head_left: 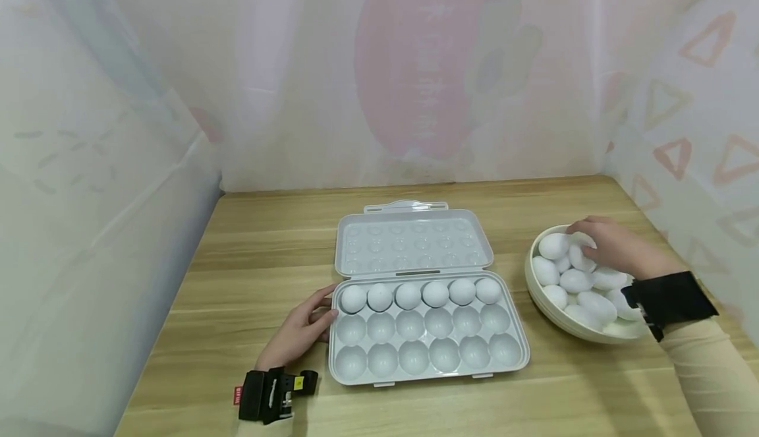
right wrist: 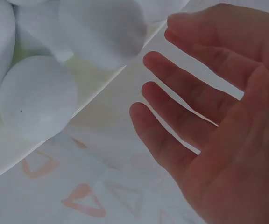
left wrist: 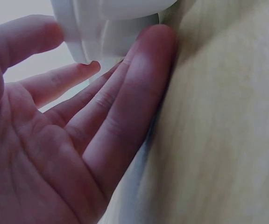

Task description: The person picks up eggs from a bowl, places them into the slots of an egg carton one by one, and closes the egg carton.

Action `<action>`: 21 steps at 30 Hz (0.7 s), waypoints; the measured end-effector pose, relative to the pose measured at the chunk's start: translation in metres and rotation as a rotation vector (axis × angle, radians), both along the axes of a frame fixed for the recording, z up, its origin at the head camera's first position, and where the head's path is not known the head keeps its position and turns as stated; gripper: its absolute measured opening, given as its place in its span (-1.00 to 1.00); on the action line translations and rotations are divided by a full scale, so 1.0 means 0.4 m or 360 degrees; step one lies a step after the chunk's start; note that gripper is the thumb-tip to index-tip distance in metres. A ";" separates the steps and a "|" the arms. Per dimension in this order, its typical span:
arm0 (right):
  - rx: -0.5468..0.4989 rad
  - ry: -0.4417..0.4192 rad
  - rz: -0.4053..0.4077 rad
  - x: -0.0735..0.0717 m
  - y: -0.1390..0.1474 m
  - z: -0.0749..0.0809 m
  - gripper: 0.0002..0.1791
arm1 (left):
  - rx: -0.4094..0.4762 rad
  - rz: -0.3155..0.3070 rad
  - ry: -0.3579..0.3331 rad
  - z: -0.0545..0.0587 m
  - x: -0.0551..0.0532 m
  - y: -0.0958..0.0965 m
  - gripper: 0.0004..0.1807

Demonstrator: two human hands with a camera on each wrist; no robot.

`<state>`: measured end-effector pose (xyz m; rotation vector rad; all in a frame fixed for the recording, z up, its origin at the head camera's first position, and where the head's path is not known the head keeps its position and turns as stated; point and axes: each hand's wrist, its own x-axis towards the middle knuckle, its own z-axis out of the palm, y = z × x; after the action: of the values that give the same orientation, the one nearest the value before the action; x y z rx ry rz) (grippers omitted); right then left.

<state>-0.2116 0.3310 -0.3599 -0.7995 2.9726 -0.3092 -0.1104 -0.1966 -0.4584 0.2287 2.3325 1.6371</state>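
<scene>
A grey plastic egg carton (head_left: 429, 376) lies with its lid (head_left: 415, 246) laid back. White eggs (head_left: 409, 296) fill its back row, while the two nearer rows hold none. My left hand (head_left: 296, 333) touches the carton's left side; in the left wrist view the thumb meets the rim (left wrist: 81, 32) and the other fingers extend low beside it. On the right, my right hand (head_left: 617, 246) reaches over a cream bowl (head_left: 628, 331) of white eggs. The right wrist view shows its fingers (right wrist: 172, 135) loosely extended near the bowl's edge, holding nothing, beside an egg (right wrist: 38, 98).
The wooden tabletop (head_left: 249, 246) is enclosed by pale printed sheets at the back (head_left: 284, 94), left and right. Each wrist wears a black strap (head_left: 673, 298). The bowl stands to the right of the carton, a short gap between them.
</scene>
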 end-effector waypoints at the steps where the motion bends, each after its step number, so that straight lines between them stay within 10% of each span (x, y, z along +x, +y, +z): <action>1: 0.0014 -0.0022 0.0003 -0.006 0.008 -0.004 -0.65 | 0.0000 -0.0003 0.0005 0.002 0.001 0.001 -0.46; 13: 0.0024 -0.0271 0.0015 -0.015 0.046 -0.015 -0.54 | -0.0011 -0.0006 0.0010 0.003 0.003 0.005 -0.46; 21: 0.0038 -0.0203 -0.0014 -0.003 0.051 -0.029 -0.58 | -0.0002 -0.0005 -0.0004 -0.002 0.001 0.007 -0.46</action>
<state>-0.2130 0.3513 -0.3715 -0.7353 2.8565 -0.3122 -0.1101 -0.1939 -0.4591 0.2299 2.3297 1.6337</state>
